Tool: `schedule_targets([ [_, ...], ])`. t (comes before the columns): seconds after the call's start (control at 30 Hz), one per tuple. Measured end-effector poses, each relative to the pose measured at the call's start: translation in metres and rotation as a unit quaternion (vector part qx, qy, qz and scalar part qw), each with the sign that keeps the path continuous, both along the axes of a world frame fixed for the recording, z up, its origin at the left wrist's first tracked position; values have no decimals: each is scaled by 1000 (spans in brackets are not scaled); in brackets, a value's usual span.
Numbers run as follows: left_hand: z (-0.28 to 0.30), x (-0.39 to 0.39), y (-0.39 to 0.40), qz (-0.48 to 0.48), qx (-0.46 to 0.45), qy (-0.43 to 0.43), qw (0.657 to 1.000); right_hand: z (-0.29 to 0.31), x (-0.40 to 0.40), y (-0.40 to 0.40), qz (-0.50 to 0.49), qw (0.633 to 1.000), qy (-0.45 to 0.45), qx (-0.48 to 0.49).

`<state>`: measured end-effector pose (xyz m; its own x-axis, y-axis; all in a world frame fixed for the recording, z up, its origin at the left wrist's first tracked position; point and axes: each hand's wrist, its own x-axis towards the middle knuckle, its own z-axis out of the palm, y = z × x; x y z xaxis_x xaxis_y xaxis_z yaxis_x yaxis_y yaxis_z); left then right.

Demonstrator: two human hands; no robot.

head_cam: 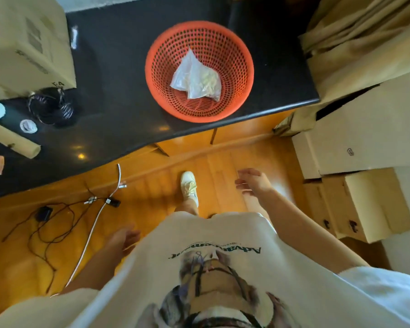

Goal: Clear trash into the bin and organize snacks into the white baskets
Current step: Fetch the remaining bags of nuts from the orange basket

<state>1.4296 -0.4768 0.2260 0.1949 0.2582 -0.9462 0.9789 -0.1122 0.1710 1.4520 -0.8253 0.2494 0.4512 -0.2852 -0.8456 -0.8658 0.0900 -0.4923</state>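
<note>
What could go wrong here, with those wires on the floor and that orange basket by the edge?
The cables sprawl across the floor near the shoe, so a step left might snag them. The orange basket sits close to the counter edge; a careless grab for the plastic bag could knock it off.

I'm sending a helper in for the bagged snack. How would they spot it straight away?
Find the black countertop. Near its right end sits a round orange mesh basket. The clear plastic bag lies inside, the only thing in it, holding pale yellowish pieces.
</note>
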Motion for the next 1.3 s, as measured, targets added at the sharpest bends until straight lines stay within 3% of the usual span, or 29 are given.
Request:
schedule_targets([
  [0.3,22,157,-49,-11,-14,-73,997,0,67,1,-10,999,37,-5],
  [0.43,34,212,-98,-60,-122,-152,979,5,97,-11,-49,999,6,-1],
  [0.53,27,243,-139,-132,-201,-143,960,3,139,-25,-38,998,-55,-6],
  [0.63,9,270,-179,-110,-220,-113,963,-10,191,-39,7,995,-100,-21],
  [0.77,-23,308,-217,-37,-162,-110,980,-41,257,-51,116,983,-111,-90],
  [0.83,-47,323,-226,-50,-101,-118,987,-55,286,-55,191,963,-125,-142],
  [0.9,-65,332,-228,-188,1,-132,973,-69,311,-60,278,936,-137,-169],
  [1.0,-88,341,-226,-363,122,-181,906,-89,337,-67,401,890,-137,-167],
  [1.1,-102,352,-227,-402,142,-257,867,-103,351,-71,474,853,-155,-156],
  [1.2,-109,361,-233,-399,118,-387,823,-112,355,-71,486,842,-174,-158],
  [1.3,-108,367,-239,-349,72,-389,849,-118,354,-69,476,844,-181,-167],
])
